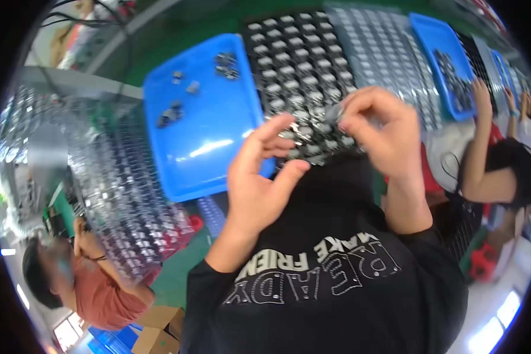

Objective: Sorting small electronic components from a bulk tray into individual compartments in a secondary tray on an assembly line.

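Observation:
My right hand (389, 133) is closed, with thumb and forefinger pinched on a small grey part (334, 114) whose exact kind I cannot make out. Facing it, my left hand (258, 183) is open, its fingers bent and the thumb held apart, with nothing visible between them. Both hands hover above the near end of a black tray (249, 46), which is filled with rows of small shiny metal pieces (298, 82). To the left lies a shallow blue tray (209, 127) holding a few small clusters of metal parts (225, 66). My left wrist is close to its near right corner.
A clear plastic tray (380, 44) with rows of pieces adjoins the black one on the right. Beyond it stands another blue tray (433, 35) with dark parts. Clear trays (121, 171) fill the left side. Co-workers (109, 289) sit on both sides. Cardboard boxes (156, 339) stand lower left.

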The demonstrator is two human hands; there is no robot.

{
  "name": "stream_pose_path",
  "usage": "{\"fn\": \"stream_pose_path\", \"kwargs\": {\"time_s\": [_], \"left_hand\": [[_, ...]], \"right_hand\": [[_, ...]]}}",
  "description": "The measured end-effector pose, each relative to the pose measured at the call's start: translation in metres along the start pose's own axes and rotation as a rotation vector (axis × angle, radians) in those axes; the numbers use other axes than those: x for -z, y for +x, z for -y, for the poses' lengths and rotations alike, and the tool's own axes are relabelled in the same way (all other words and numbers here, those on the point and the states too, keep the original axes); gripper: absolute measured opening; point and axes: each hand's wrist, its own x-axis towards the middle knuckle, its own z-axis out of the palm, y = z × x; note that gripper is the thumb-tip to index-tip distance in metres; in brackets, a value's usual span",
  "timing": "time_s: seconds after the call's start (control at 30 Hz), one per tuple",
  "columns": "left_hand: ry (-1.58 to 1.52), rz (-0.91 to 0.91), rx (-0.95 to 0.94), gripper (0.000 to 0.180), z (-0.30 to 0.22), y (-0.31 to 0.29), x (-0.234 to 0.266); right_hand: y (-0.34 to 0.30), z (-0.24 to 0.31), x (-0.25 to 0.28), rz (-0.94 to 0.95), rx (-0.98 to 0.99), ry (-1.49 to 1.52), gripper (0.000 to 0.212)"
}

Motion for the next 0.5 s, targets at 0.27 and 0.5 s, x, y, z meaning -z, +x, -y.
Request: {"fn": "stream_pose_path", "kwargs": {"time_s": [0.27, 0.5], "left_hand": [[0.375, 0.154, -0.003, 0.03, 0.008, -0.012, 0.004], [0.321, 0.464, 0.288, 0.032, 0.008, -0.029, -0.03]], "right_hand": [[-0.035, -0.035, 0.029, 0.132, 0.058, -0.742, 0.008], [-0.041, -0.053, 0.058, 0.267, 0.069, -0.966, 0.005]]}}
